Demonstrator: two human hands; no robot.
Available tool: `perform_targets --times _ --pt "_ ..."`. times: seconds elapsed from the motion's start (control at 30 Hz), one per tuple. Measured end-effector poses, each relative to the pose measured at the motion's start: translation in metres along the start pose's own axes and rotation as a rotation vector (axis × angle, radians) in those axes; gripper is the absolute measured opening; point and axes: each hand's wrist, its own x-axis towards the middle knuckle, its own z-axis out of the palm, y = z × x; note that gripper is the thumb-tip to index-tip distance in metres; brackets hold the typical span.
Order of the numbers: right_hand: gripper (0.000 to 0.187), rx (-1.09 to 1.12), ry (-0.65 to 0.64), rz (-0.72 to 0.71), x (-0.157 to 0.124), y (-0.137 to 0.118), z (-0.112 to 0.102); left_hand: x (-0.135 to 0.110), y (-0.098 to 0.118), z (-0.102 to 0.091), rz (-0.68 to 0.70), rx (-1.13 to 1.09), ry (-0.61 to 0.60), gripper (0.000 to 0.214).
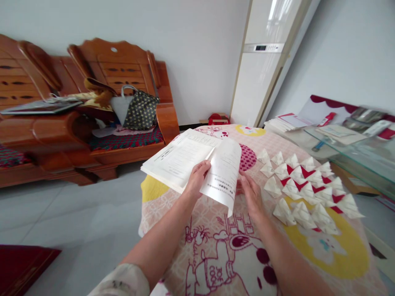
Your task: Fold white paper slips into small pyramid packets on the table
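Observation:
My left hand (197, 177) grips the left edge of a loose printed paper sheet (222, 174), thumb on top, lifting it off a stack of white printed paper (175, 158). My right hand (250, 194) holds the same sheet from underneath at its right side, fingers partly hidden behind the curling page. Both hands hover over a table covered in a pink cartoon-print cloth (222, 250). To the right of my right hand lie several folded white-and-red paper shapes (305, 187) in rows on the cloth.
A carved wooden sofa (86, 119) with a patterned bag (138, 109) and a laptop stands left. A tall white air conditioner (262, 61) stands behind the table. A glass table (348, 144) with papers and boxes is at right. A red mat (21, 267) lies on the grey floor.

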Motion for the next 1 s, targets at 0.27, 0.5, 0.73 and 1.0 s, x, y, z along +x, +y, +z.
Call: perform_targets --times 0.27,0.5,0.73,1.0 --pt "0.068 0.364 0.071 0.183 0.002 -0.002 -0.002 -0.002 -0.005 0.004 0.054 -0.162 -0.05 0.031" --pt "0.067 0.359 0.041 0.296 0.005 -0.001 -0.003 -0.002 -0.004 0.006 0.088 -0.193 -0.093 0.032" --pt "0.041 0.228 0.163 0.099 0.009 -0.017 -0.026 -0.004 0.004 -0.006 0.043 0.043 -0.1 0.037" --pt "0.033 0.103 0.046 0.306 0.009 -0.023 -0.039 0.0 0.018 -0.02 0.445 0.58 -0.18 0.068"
